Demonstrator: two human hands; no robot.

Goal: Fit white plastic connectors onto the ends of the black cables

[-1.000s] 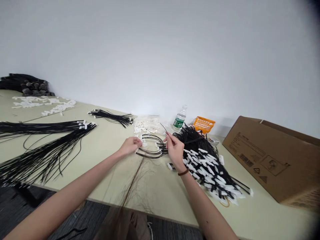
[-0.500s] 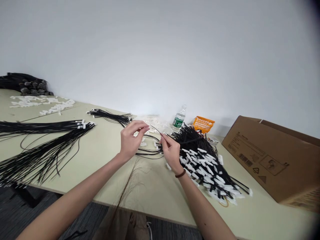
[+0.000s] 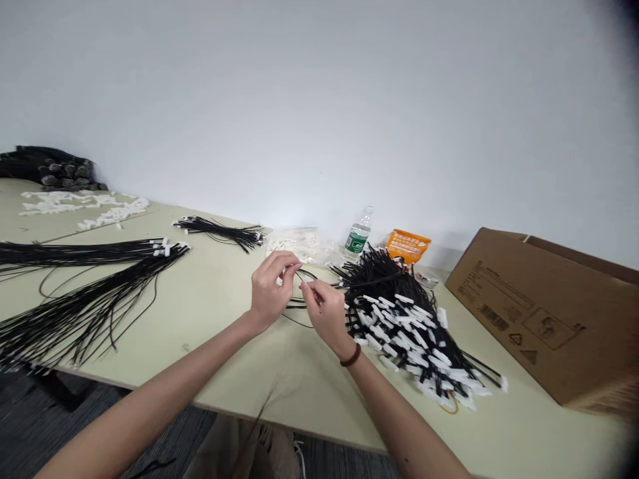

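My left hand (image 3: 273,291) and my right hand (image 3: 327,314) are held close together over the middle of the table. Fingers of both are pinched on a thin black cable (image 3: 300,275), a short stretch of which shows between the fingertips. Whether a small connector sits at its end is hidden by the fingers. Behind and below them, a few black cables (image 3: 294,305) lie curved on the tabletop, partly covered by my right hand. Right of that hand is a big heap of black cables (image 3: 374,276) with white connectors (image 3: 397,326) on their ends.
Black cable bundles (image 3: 124,283) with white ends spread over the left side, and a smaller bundle (image 3: 222,233) lies farther back. White plastic pieces (image 3: 114,211) are scattered far left. A clear bag (image 3: 299,245), water bottle (image 3: 358,234) and orange packet (image 3: 408,246) stand near the wall; a cardboard box (image 3: 544,319) is at right.
My hands have drawn closer together, the right moving left, so less cable shows between them. Both have shifted slightly lower, and the clear bag behind them is more visible.
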